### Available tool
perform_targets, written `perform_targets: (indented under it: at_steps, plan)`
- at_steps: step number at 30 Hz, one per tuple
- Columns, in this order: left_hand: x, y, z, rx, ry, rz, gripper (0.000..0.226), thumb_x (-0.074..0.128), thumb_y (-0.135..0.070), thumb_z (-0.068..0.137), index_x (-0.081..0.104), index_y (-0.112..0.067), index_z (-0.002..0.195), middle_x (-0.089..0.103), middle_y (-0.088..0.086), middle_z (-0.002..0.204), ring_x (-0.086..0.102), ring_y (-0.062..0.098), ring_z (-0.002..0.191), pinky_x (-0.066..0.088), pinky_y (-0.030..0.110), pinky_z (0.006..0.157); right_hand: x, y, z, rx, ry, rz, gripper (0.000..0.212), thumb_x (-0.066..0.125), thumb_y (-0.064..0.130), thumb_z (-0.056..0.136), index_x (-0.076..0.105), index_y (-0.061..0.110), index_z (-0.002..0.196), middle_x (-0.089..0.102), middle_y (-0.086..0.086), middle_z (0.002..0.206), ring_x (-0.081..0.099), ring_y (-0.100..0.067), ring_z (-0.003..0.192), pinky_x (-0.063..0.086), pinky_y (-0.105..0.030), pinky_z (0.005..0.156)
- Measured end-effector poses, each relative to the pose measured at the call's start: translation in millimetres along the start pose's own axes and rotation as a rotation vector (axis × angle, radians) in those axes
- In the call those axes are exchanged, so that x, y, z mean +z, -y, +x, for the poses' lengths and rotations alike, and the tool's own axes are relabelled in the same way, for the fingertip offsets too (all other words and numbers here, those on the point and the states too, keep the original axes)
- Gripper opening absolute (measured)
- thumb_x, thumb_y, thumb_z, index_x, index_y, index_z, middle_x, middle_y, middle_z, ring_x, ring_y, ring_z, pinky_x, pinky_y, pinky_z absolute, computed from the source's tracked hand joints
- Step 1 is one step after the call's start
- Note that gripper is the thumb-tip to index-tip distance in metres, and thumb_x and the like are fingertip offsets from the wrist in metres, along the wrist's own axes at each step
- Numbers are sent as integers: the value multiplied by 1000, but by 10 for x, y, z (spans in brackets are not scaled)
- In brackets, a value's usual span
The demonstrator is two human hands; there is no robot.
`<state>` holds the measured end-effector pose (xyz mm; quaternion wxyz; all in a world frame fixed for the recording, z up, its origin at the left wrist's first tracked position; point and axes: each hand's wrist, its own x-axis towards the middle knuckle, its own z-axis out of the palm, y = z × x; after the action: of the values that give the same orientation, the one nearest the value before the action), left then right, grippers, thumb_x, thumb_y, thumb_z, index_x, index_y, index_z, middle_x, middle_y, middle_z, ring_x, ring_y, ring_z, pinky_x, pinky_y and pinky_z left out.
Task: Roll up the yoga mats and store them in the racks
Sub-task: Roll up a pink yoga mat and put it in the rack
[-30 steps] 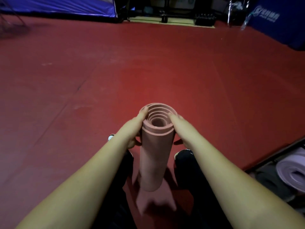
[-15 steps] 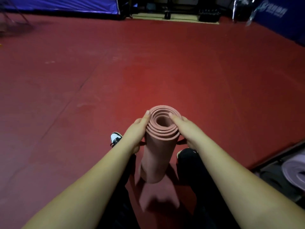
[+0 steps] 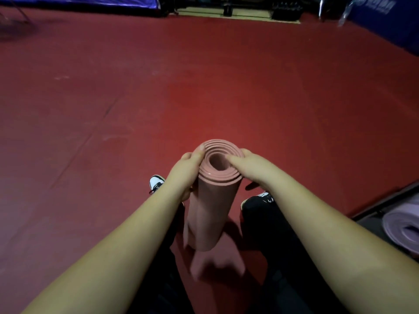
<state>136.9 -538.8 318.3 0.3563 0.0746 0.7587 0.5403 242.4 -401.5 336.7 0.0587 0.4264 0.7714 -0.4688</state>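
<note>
A pink rolled yoga mat (image 3: 207, 211) stands upright between my legs, its spiral end facing me. My left hand (image 3: 184, 171) grips its top from the left, thumb on the rim. Gripping the top from the right is my right hand (image 3: 251, 165), whose thumb reaches over the rim into the hollow core. The mat's lower end hangs just above the red floor (image 3: 204, 87). At the right edge a purple rolled mat (image 3: 401, 227) lies in a dark rack (image 3: 371, 214).
My shoes (image 3: 156, 182) and dark trousers flank the mat. Blue padded barriers (image 3: 79, 1) line the far side and the right. Dark equipment stands at the back by a pale strip of floor.
The camera has tilted down and the mat sits lower in view. My right thumb has slid further over the rim into the core. Both hands keep their grip.
</note>
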Motion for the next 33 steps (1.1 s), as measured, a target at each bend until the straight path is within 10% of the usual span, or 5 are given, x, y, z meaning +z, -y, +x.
perform_targets:
  at_steps: [5,13,27,33]
  plan:
    - [-36,63,46,-90,97,-116,47,54,-67,89,56,-24,107,66,-2,114,58,23,107,43,52,90,-26,188,-2,-105,-5,-240,66,67,27,80,40,24,141,66,-7,92,63,-23,69,47,-25,49]
    - [-143,335,145,-28,62,-295,52,43,-61,97,73,-18,97,75,-1,98,63,17,98,47,34,91,-34,132,-55,-161,37,-274,37,63,22,82,47,26,116,64,-8,87,59,-22,60,42,-22,42]
    - [319,287,306,-16,149,-376,42,51,-52,98,74,-18,94,76,6,102,69,18,99,53,32,88,-312,-99,-47,-208,-72,-48,38,64,13,75,64,33,108,68,5,70,52,-15,54,38,-26,49]
    - [375,362,444,49,198,-197,47,54,-62,92,77,-21,93,75,0,102,67,16,105,45,42,106,-314,-307,-35,-177,-2,-152,39,67,20,75,57,32,111,72,-2,90,68,-22,81,51,-34,70]
